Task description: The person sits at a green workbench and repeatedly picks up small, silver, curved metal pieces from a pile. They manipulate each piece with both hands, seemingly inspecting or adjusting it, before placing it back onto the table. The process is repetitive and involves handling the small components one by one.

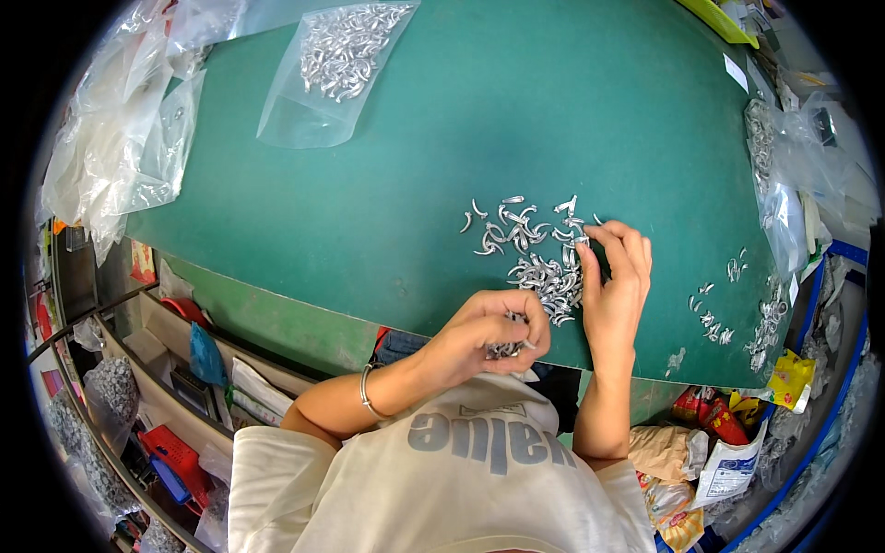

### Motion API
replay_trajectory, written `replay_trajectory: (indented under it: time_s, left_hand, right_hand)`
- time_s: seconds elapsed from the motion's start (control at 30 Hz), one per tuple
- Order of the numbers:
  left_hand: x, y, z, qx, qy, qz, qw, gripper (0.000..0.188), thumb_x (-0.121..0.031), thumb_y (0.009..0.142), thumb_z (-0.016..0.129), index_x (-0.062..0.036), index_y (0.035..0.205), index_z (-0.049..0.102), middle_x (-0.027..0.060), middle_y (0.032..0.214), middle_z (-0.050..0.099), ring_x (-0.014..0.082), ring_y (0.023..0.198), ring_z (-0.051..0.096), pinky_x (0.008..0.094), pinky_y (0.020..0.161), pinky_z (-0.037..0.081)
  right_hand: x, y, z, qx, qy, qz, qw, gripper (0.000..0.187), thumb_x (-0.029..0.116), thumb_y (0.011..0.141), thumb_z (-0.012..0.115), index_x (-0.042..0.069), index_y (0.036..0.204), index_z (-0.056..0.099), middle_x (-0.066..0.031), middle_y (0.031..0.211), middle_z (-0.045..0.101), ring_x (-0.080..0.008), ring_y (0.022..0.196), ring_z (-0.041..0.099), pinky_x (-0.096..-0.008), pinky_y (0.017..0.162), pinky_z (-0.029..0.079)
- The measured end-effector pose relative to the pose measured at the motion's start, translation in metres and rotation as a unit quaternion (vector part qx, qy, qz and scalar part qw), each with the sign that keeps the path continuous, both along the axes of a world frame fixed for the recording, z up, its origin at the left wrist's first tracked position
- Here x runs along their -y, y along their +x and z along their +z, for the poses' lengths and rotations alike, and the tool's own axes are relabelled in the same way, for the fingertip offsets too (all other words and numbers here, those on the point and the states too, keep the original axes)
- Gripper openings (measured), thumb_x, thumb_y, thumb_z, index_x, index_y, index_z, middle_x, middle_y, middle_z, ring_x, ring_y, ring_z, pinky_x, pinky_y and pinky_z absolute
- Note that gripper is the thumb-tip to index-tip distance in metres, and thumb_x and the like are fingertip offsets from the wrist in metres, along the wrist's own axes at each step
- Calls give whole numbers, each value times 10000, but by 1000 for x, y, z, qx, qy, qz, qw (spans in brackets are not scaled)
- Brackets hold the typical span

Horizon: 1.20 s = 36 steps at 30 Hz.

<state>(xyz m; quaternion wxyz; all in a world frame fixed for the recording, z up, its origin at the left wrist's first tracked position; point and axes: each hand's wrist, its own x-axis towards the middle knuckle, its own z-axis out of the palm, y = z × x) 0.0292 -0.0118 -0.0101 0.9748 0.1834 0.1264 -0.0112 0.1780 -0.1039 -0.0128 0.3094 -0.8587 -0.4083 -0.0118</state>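
Note:
A loose pile of small, silver, curved claw-shaped metal pieces [550, 284] lies near the front edge of the green table [442, 184]. More pieces [518, 227] are scattered just beyond it. My left hand [505, 330] is curled, palm up, round several of these pieces, close to the table's edge. At the pile's right side, my right hand [618, 272] brings thumb and index finger together on one metal piece [581, 241]. Its other fingers are bent, and part of that piece is hidden by the fingertips.
At the back stands a clear plastic bag [346, 55] of similar pieces. Empty-looking plastic bags [129, 138] cover the left end. Small groups of pieces [767, 323] lie at the right edge. Drawers [175, 369] are at left, and a blue-framed bin [830, 369] at right.

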Motion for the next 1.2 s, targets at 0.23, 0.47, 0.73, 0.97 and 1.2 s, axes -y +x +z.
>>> replay_trajectory:
  time_s: [0.23, 0.47, 0.73, 0.97, 1.2]
  left_hand:
    - [2, 3, 8, -86, 116, 17, 989, 314, -245, 952, 443, 12, 802, 544, 20, 628, 453, 56, 486, 323, 206, 443, 260]
    - [7, 4, 5, -110, 110, 39, 987, 229, -189, 932, 501, 18, 916, 598, -32, 579, 398, 42, 500, 305, 198, 448, 235]
    - [5, 2, 8, -132, 139, 46, 980, 225, -180, 928, 508, 18, 896, 609, -47, 558, 382, 38, 494, 300, 200, 439, 219]
    - [6, 0, 9, -114, 125, 47, 984, 228, -183, 927, 510, 17, 884, 610, -50, 552, 379, 36, 494, 299, 200, 440, 213]
    - [6, -4, 9, -121, 141, 67, 980, 223, -176, 924, 513, 19, 878, 611, -53, 553, 380, 34, 488, 289, 203, 438, 211]
  right_hand:
    - [8, 1, 2, -1, -15, 0, 1000, 78, 19, 743, 637, 44, 811, 608, -52, 801, 600, -231, 760, 521, -331, 693, 354]
    - [-12, 6, 0, 20, 27, 56, 998, 191, 22, 767, 609, 7, 958, 601, -106, 917, 578, -269, 830, 509, -360, 717, 374]
    - [-10, 3, 0, 24, -26, 45, 998, 104, 12, 759, 605, 26, 861, 589, -72, 836, 573, -253, 800, 504, -357, 700, 355]
    - [-13, 4, 3, -11, -65, 77, 995, 124, 4, 767, 591, 31, 888, 583, -83, 825, 563, -258, 795, 504, -362, 706, 357]
    - [-15, -4, 8, 7, -60, 83, 995, 122, 9, 761, 596, 33, 880, 578, -70, 837, 557, -249, 802, 502, -357, 706, 353]
